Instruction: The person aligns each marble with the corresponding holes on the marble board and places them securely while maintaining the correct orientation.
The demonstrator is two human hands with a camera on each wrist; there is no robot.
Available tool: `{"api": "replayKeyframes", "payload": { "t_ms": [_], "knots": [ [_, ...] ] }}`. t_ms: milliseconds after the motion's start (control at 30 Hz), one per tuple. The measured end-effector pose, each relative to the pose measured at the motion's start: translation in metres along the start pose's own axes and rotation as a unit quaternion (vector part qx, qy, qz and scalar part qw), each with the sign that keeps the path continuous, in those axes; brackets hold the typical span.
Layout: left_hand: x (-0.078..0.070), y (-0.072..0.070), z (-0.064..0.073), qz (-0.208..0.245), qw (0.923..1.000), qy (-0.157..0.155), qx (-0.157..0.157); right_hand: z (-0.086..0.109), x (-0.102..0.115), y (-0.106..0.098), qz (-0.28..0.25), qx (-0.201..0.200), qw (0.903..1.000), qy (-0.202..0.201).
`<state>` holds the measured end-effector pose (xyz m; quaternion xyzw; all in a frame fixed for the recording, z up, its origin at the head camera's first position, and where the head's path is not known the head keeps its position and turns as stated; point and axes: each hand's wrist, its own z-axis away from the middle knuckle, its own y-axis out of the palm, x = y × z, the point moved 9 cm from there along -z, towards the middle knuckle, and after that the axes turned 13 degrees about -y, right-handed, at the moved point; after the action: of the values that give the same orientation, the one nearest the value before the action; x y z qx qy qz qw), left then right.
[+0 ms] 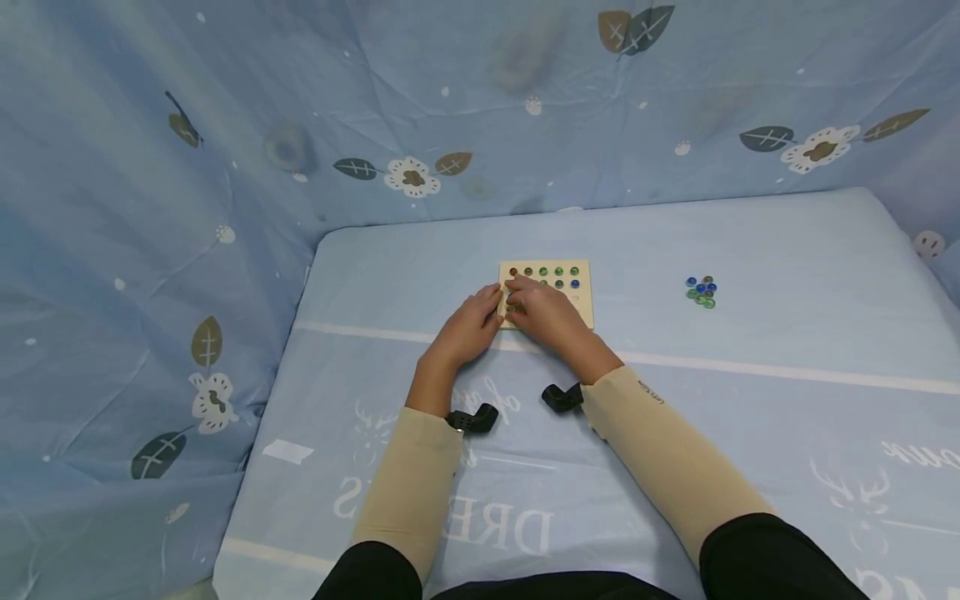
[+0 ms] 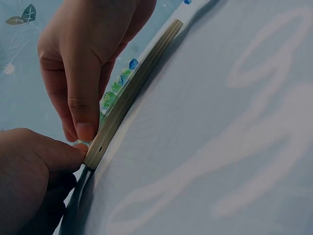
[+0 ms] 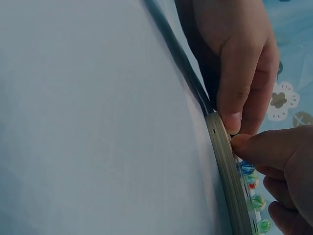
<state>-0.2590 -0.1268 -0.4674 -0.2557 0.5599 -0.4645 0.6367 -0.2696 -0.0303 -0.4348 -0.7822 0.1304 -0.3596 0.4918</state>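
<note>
A pale wooden board (image 1: 585, 315) with rows of round hollows lies on the bed-like surface. Glass marbles (image 1: 558, 272) in amber, green and blue sit in its far rows. At the board's left side, my left hand (image 1: 463, 327) holds the near corner, thumb against the edge. My right hand (image 1: 551, 315) reaches over the board from the right and covers several hollows. Its thumb and fingertips pinch down at that same corner, where a small glassy marble (image 2: 81, 142) shows partly between them. Both hands' fingertips nearly meet there.
A loose cluster of blue, green and amber marbles (image 1: 701, 288) lies to the right of the board. Light blue patterned cloth (image 1: 420, 267) covers the surface, and a similar curtain (image 1: 480, 108) rises behind and at the left. A white patch (image 1: 288, 451) lies front left.
</note>
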Motion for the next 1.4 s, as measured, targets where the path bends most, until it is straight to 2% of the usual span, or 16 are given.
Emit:
{"api": "replayKeyframes", "payload": {
  "t_ms": [733, 1400],
  "knots": [
    [-0.002, 0.002, 0.000, 0.001, 1.0000, -0.001, 0.006, 0.004, -0.003, 0.000, -0.005, 0.016, 0.9997, 0.018],
    [0.002, 0.000, 0.001, 0.012, 0.9994, -0.031, 0.004, 0.021, -0.024, -0.019, -0.003, 0.015, 0.9968, 0.079]
  ]
}}
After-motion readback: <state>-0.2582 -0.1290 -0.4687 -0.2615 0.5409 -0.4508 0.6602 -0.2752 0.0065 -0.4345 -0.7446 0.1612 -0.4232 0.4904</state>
